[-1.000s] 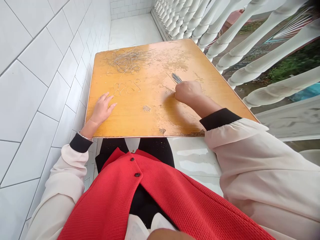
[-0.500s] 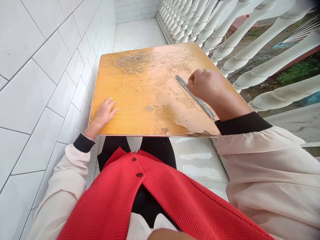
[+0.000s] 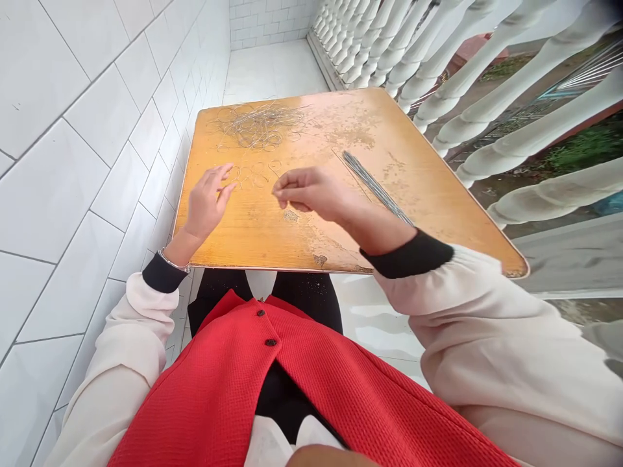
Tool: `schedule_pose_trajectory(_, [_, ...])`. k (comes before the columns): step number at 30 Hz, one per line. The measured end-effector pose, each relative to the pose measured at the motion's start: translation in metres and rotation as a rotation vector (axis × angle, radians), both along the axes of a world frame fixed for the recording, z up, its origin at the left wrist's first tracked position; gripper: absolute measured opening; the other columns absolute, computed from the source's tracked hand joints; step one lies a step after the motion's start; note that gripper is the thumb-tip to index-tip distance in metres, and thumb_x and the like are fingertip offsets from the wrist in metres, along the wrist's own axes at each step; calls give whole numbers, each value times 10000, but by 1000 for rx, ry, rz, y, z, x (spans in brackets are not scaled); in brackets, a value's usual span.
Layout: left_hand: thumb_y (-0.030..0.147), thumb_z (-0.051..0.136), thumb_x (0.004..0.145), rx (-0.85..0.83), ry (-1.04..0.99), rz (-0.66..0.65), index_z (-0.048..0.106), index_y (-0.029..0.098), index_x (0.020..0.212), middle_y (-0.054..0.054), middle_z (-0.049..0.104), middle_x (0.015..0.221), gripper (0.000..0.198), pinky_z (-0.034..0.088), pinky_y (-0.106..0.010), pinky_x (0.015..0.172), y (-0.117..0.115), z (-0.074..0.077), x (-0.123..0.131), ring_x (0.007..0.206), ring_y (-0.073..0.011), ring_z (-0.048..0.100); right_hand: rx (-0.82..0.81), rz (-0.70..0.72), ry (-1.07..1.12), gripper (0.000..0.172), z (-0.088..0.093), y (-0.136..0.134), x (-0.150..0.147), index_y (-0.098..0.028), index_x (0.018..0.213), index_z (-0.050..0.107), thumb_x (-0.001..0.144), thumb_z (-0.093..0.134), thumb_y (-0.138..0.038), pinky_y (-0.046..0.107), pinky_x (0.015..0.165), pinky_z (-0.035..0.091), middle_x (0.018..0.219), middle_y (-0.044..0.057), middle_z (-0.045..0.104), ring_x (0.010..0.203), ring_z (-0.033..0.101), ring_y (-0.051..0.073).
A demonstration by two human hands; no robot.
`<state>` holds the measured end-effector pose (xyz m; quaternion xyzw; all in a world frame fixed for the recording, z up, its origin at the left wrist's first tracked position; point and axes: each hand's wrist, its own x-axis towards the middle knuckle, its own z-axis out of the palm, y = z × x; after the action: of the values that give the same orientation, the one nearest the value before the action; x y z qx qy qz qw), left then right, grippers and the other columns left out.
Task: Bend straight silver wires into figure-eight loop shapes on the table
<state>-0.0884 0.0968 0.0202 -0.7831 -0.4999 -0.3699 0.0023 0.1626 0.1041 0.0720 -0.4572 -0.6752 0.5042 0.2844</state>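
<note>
Holds both hands apart over the tabletop (image 3: 253,243): rests the gaze on the left hand (image 3: 205,202) at nine o'clock, with loosely curved, parted fingers just beside the bent wires (image 3: 256,175); extends the right hand (image 3: 312,193) to near the dial's centre, with thumb and fingertips drawn together. Cannot tell about a wire between them. Has the bent wires lying at roughly ten o'clock, the tangle of wires (image 3: 260,128) farther out at eleven, and the bundle of straight wires (image 3: 376,187) at three, slanting down behind the black right cuff (image 3: 411,255).

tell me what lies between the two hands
In the head view, a row of thin bent wires shows on the tabletop between the left hand and right hand.
</note>
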Motion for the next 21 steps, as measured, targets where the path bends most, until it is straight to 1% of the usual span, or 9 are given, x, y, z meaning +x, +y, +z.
schedule_pose_trajectory(2, [348,438,1062,87,210,-35,549,190,1448,-141,586,1520,432,482,-438,1168,-5,10,9,1366,-256,592,-108,19,112,166,-17,2,-16,-180,749,625,790,785,-199,225,404,202,557,-22,601,404,321,51])
schedule_pose_trajectory(4, [239,394,1061,79,398,-82,627,192,1352,-137,631,1459,375,538,-435,1057,-10,14,15,1282,-260,625,-179,38,180,159,-26,2,-25,-170,738,629,763,785,-183,221,398,176,541,-29,597,394,309,42])
schedule_pose_trajectory(6, [153,332,1053,77,568,-121,712,174,1145,-127,746,1209,392,572,-372,853,-13,14,19,1071,-234,678,-213,67,219,124,-31,2,-28,-162,729,645,743,769,-166,216,402,168,543,-31,606,396,299,33])
schedule_pose_trajectory(8, [111,336,1037,148,678,-160,727,165,980,-99,758,938,400,526,-326,710,-12,12,18,893,-210,663,-223,92,223,83,-32,0,-26,-158,736,674,738,756,-165,217,407,170,554,-29,622,403,301,30])
schedule_pose_trajectory(9, [95,347,1029,197,701,-171,723,162,940,-88,740,858,392,496,-315,667,-10,12,16,835,-201,648,-221,107,204,63,-32,0,-24,-154,737,690,744,751,-170,220,410,177,559,-24,629,408,308,31])
schedule_pose_trajectory(13, [78,391,1008,311,694,-129,723,156,974,-80,722,791,342,437,-314,623,5,11,4,740,-185,616,-173,118,99,69,-33,3,-14,-143,740,751,791,720,-179,239,424,216,560,-14,624,415,346,40])
schedule_pose_trajectory(16, [82,380,1002,269,637,-73,729,168,1008,-83,746,852,360,427,-308,613,15,11,-2,718,-172,609,-99,40,114,49,-36,7,-8,-153,755,765,787,728,-150,248,421,218,547,-26,606,406,362,44])
schedule_pose_trajectory(18, [95,384,1001,223,543,-55,728,174,1044,-94,758,958,356,440,-307,637,19,13,-2,760,-167,622,-62,-2,156,40,-37,8,-7,-154,753,765,789,748,-157,253,415,205,544,-25,601,406,355,44])
schedule_pose_trajectory(21, [94,398,978,150,389,-25,728,189,995,-108,740,1066,343,464,-318,687,22,18,-1,855,-179,629,-48,-29,226,67,-36,8,-9,-154,747,762,804,777,-186,256,410,194,552,-16,607,414,344,43])
